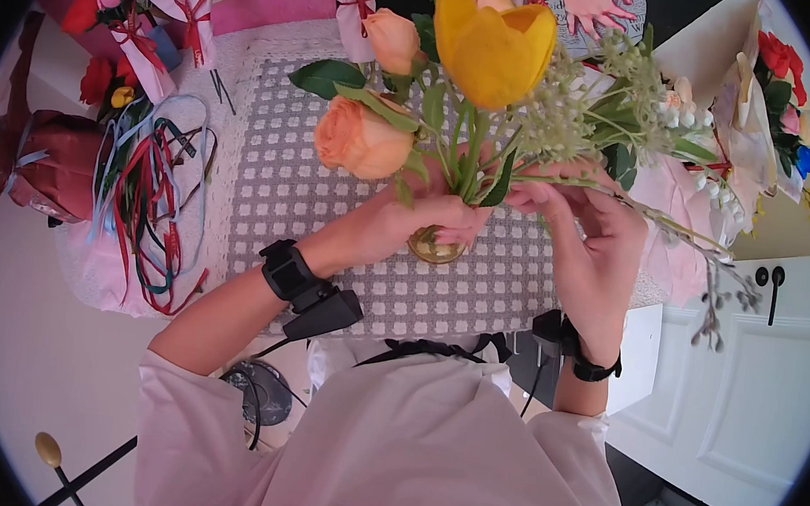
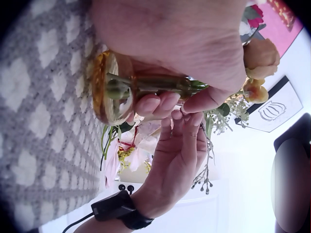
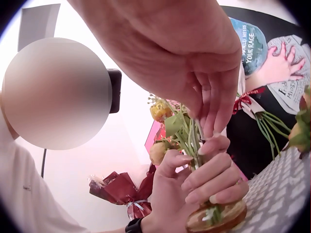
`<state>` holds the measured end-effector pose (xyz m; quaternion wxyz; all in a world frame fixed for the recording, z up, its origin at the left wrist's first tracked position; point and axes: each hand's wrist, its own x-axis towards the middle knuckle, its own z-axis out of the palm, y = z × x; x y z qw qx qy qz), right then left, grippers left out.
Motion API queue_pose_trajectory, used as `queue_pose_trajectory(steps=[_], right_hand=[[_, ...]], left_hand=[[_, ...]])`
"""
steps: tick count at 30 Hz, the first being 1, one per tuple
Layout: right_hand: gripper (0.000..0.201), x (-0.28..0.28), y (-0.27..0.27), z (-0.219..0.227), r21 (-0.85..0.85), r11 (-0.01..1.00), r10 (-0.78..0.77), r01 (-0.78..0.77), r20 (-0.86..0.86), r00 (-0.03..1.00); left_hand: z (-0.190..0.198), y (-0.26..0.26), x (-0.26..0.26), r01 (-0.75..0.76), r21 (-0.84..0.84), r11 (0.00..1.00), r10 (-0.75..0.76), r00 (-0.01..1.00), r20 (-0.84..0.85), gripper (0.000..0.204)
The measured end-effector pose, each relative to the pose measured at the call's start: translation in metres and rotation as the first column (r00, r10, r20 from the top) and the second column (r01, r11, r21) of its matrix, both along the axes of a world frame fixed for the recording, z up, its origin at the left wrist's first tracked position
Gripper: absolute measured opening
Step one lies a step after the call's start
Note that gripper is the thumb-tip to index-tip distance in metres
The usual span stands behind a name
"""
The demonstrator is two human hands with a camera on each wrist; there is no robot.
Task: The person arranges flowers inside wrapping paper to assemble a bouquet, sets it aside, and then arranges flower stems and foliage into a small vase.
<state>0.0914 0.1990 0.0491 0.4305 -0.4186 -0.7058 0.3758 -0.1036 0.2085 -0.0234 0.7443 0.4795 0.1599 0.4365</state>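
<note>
Vase [image 1: 436, 249] upright on cloth-covered worktop [image 1: 323, 306]; left hand [image 1: 393, 225] grips its neck, presumably for steadiness. Right hand [image 1: 603, 246] pinches among stems [image 1: 472, 162] (which one, can't tell), low, likely sparing the blooms [image 1: 493, 49].

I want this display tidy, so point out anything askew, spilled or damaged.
Ribbons at left lie in a messy tangle; one budded sprig droops well outside the bouquet, making it look lopsided. No spill or breakage shows.
</note>
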Motion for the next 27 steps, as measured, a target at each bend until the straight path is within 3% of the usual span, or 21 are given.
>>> queue_pose_trajectory(steps=[2, 4, 8, 10, 11, 13, 17, 20, 22, 27], right_hand=[[0.012, 0.000, 0.003, -0.006, -0.031, 1.000, -0.003, 0.002, -0.035, 0.999], [0.014, 0.003, 0.007, -0.011, -0.136, 0.987, 0.073, -0.087, -0.100, 0.992], [0.015, 0.012, 0.015, -0.009, -0.187, 0.960, 0.192, -0.207, -0.092, 0.977], [0.014, 0.018, 0.017, -0.005, -0.242, 0.961, 0.157, -0.131, 0.089, 0.984], [0.014, 0.020, 0.018, 0.000, -0.242, 0.961, 0.158, -0.132, 0.090, 0.983], [0.015, 0.022, 0.023, 0.009, -0.187, 0.960, 0.255, -0.209, 0.270, 0.928], [0.017, 0.022, 0.032, 0.002, -0.110, 0.957, 0.286, -0.267, 0.237, 0.928], [0.021, 0.019, 0.033, -0.003, -0.095, 0.940, 0.340, -0.328, 0.157, 0.927], [0.024, 0.011, 0.024, -0.007, -0.057, 0.983, 0.169, -0.175, -0.095, 0.981], [0.022, 0.010, 0.030, -0.017, -0.198, 0.974, 0.039, -0.108, -0.321, 0.946]], left_hand=[[0.002, -0.001, 0.001, -0.012, -0.001, 1.000, 0.012, 1.000, 0.012, 0.024], [0.009, -0.005, 0.002, -0.090, -0.032, 0.995, 0.087, 0.992, -0.085, 0.031], [0.004, -0.002, -0.002, -0.044, -0.021, 0.999, 0.041, 0.991, -0.124, 0.037], [0.010, -0.003, 0.000, -0.039, -0.021, 0.999, 0.034, 0.981, -0.189, 0.040], [0.010, -0.003, -0.001, -0.040, -0.021, 0.999, 0.035, 0.982, -0.188, 0.040], [0.010, -0.003, -0.002, -0.023, -0.007, 1.000, 0.021, 0.970, -0.241, 0.039], [0.008, -0.003, -0.003, -0.065, -0.007, 0.998, 0.061, 0.966, -0.252, 0.053], [0.012, -0.003, -0.004, -0.021, -0.036, 0.999, 0.015, 0.988, -0.153, 0.055], [0.020, -0.007, -0.003, -0.043, -0.082, 0.996, 0.025, 0.977, -0.214, 0.050], [0.008, -0.005, -0.004, -0.038, -0.028, 0.999, 0.030, 0.974, -0.224, 0.046]])
